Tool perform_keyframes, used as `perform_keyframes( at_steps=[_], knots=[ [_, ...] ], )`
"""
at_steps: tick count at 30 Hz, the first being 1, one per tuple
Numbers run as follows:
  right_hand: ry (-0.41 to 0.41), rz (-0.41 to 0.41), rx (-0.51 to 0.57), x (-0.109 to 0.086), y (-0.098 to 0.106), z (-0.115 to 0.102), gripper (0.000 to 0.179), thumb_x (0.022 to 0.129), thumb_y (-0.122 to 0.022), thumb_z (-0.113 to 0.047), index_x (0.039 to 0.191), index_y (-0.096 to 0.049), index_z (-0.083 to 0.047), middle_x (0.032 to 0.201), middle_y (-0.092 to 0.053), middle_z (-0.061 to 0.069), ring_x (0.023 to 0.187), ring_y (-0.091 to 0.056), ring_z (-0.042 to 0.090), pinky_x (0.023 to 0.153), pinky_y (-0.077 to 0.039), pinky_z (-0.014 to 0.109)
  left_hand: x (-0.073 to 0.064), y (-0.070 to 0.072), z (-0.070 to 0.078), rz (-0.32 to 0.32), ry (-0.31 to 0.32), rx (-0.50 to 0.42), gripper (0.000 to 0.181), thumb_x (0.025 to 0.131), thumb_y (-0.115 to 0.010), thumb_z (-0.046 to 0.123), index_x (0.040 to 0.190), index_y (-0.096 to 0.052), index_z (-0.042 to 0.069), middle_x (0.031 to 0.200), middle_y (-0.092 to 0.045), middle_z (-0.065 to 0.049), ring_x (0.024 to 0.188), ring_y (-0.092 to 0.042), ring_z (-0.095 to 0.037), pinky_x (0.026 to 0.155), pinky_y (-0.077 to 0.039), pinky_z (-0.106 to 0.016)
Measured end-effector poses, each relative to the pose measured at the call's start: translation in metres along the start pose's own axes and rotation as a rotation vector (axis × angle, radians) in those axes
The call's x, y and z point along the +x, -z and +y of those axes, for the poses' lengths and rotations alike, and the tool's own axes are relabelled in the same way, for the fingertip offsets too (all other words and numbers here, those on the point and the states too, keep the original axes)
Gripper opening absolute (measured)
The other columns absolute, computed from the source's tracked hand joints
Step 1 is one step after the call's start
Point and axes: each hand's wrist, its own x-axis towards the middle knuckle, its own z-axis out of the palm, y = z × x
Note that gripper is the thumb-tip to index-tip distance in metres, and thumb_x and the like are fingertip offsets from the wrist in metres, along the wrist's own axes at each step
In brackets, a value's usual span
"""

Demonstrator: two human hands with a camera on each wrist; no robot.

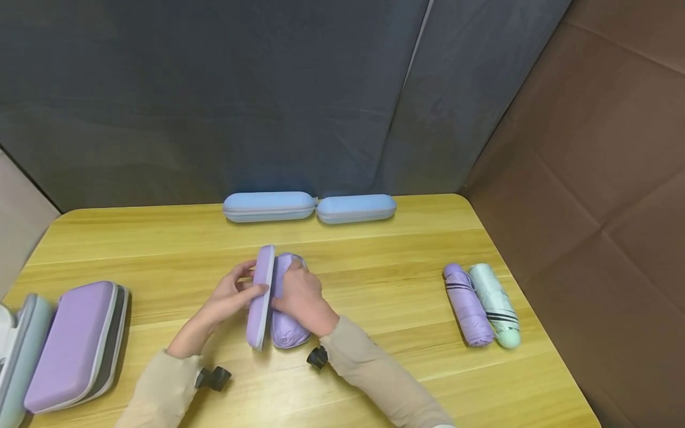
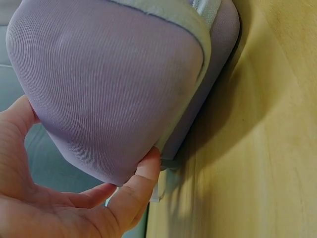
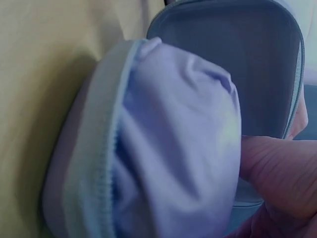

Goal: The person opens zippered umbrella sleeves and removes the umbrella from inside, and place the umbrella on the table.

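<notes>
A long purple zip case [image 1: 260, 297] stands opened on the table, its lid half upright at the left. My left hand [image 1: 227, 297] holds that lid, thumb on one side and fingers on the other; the ribbed purple lid [image 2: 114, 89] fills much of the left wrist view. In the other half lies a folded purple umbrella [image 1: 289, 330], its crumpled fabric bulging above the zip edge. My right hand [image 1: 305, 294] grips the umbrella from above, the thumb on its near side. Dark lining [image 3: 228, 64] shows inside the lid in the right wrist view.
Two light blue zip cases [image 1: 269, 207] lie end to end along the back edge. To the right, a purple umbrella [image 1: 468, 306] and a mint green umbrella [image 1: 495, 303] lie side by side. A larger purple case [image 1: 75, 345] stands at the left, beside a grey-blue case [image 1: 24, 362].
</notes>
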Motion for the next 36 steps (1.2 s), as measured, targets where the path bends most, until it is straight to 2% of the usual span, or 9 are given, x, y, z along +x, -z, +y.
perform_keyframes(
  at_steps=[5, 16, 23, 31, 33, 36],
  knots=[
    [-0.015, 0.014, 0.021, 0.001, -0.001, -0.002, 0.090, 0.064, -0.082, -0.045, 0.123, -0.043, 0.010, 0.089, -0.062, 0.012, 0.072, -0.063, 0.021, 0.056, -0.050, 0.028, 0.000, 0.001, 0.000, -0.002, 0.014, -0.006, 0.073, 0.088, -0.059, 0.014, 0.143, -0.018, -0.010, 0.132, -0.034, -0.029, 0.107, -0.053, -0.029, 0.073, -0.053, -0.027],
    [0.006, 0.015, 0.209, -0.001, 0.002, 0.008, 0.082, 0.063, -0.085, -0.032, 0.123, -0.044, 0.006, 0.096, -0.061, 0.014, 0.080, -0.062, 0.026, 0.065, -0.052, 0.031, -0.003, -0.001, 0.001, 0.033, 0.025, -0.006, 0.071, 0.087, -0.059, 0.012, 0.143, -0.020, -0.008, 0.131, -0.036, -0.027, 0.105, -0.054, -0.026, 0.072, -0.052, -0.024],
    [0.009, -0.013, 0.332, 0.001, 0.006, 0.015, 0.078, 0.064, -0.083, -0.030, 0.123, -0.046, 0.004, 0.093, -0.060, 0.011, 0.075, -0.059, 0.021, 0.060, -0.048, 0.026, -0.005, -0.002, 0.002, 0.053, 0.029, -0.022, 0.071, 0.087, -0.059, 0.012, 0.142, -0.020, -0.009, 0.131, -0.036, -0.028, 0.106, -0.053, -0.027, 0.073, -0.052, -0.023],
    [0.002, -0.033, 0.472, 0.000, 0.022, 0.023, 0.074, 0.066, -0.082, -0.027, 0.125, -0.047, 0.001, 0.090, -0.060, 0.009, 0.073, -0.058, 0.018, 0.057, -0.049, 0.023, -0.008, 0.005, 0.003, 0.076, 0.051, 0.044, 0.072, 0.088, -0.059, 0.014, 0.143, -0.020, -0.009, 0.133, -0.035, -0.029, 0.111, -0.050, -0.037, 0.074, -0.053, -0.025],
    [-0.002, -0.038, 0.503, 0.000, 0.026, 0.028, 0.072, 0.066, -0.081, -0.025, 0.124, -0.047, 0.001, 0.090, -0.059, 0.009, 0.072, -0.058, 0.018, 0.056, -0.049, 0.023, -0.009, 0.009, 0.003, 0.079, 0.055, 0.042, 0.072, 0.088, -0.059, 0.014, 0.144, -0.019, -0.009, 0.134, -0.034, -0.028, 0.110, -0.051, -0.034, 0.074, -0.053, -0.025],
    [-0.013, -0.033, 0.516, -0.002, 0.030, 0.039, 0.071, 0.066, -0.080, -0.023, 0.124, -0.047, 0.001, 0.090, -0.059, 0.009, 0.074, -0.058, 0.019, 0.056, -0.049, 0.023, -0.014, 0.016, 0.002, 0.091, 0.059, 0.033, 0.072, 0.088, -0.059, 0.014, 0.143, -0.019, -0.010, 0.133, -0.034, -0.027, 0.103, -0.054, -0.022, 0.073, -0.053, -0.024]
  ],
)
